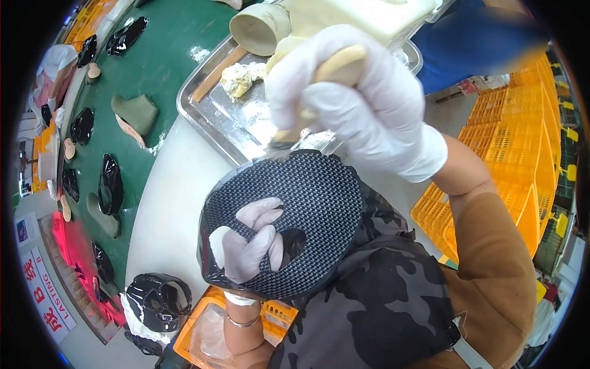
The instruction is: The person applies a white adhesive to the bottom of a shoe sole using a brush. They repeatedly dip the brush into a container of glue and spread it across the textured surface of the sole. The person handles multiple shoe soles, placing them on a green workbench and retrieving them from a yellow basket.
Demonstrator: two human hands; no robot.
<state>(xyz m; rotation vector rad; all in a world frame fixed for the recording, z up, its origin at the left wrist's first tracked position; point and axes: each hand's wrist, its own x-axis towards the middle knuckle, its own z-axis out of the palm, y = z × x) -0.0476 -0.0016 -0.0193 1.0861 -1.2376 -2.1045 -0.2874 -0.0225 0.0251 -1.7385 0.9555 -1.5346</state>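
Observation:
My right hand [369, 107], in a white glove, is closed around the wooden handle of a brush [341, 64]. The dark bristles point down at the far edge of a black shoe upper [322, 203]; whether they touch it I cannot tell. Its woven, textured lining faces up, and a glossy black outside shows along the left edge. My gloved left hand [249, 246] grips the upper from the near left, fingers bent through and around its opening. Beyond the upper lies a metal tray [184, 101] with a pale, crumbly lump [238, 80] in it.
A beige cup [257, 31] lies tilted by the tray. Left, a green belt [175, 37] carries glossy black uppers and a green shoe last [138, 114]. Another black upper [158, 301] rests on the white table. Orange crates [522, 135] are stacked right. A person [55, 77] is far left.

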